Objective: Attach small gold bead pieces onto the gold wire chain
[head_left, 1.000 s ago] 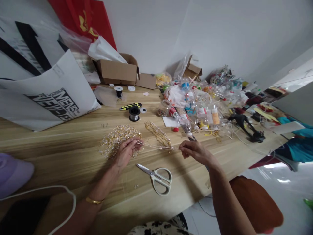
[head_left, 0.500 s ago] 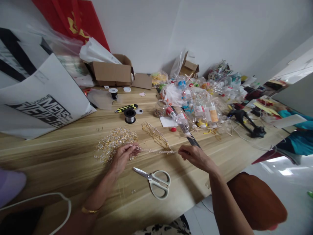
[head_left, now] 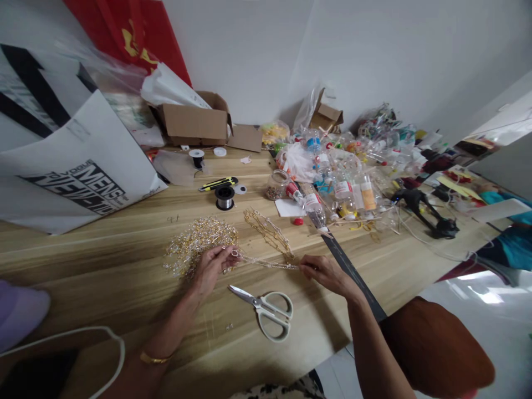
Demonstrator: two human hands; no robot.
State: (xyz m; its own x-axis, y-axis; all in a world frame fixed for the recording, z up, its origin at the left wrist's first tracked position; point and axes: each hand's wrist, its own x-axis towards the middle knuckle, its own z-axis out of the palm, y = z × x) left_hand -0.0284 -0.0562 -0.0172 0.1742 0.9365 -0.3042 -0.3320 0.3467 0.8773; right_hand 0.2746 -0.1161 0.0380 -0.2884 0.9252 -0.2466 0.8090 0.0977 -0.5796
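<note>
A thin silvery beaded chain (head_left: 266,263) stretches between my two hands just over the wooden table. My left hand (head_left: 213,265) pinches its left end, where a small ring shows at the fingertips. Closed fingers of my right hand (head_left: 322,271) grip the other end. Behind my left hand lies a heap of gold and clear beaded pieces (head_left: 195,238). Gold beaded chains (head_left: 270,233) rest on the wood beyond the held one. Nearer to me are scissors with pale handles (head_left: 268,311), blades pointing left.
Wire spools (head_left: 225,197) and a yellow-black utility knife (head_left: 218,184) lie behind the bead heap. Plastic bottles (head_left: 313,205) and a bead jar (head_left: 277,184) crowd the back right. A large white bag (head_left: 70,166) stands left. A brown stool (head_left: 436,349) is at the right.
My right hand has closed on the right end of the chain and drawn it out slightly lower. My left hand keeps its pinch. The whole view has shifted a little.
</note>
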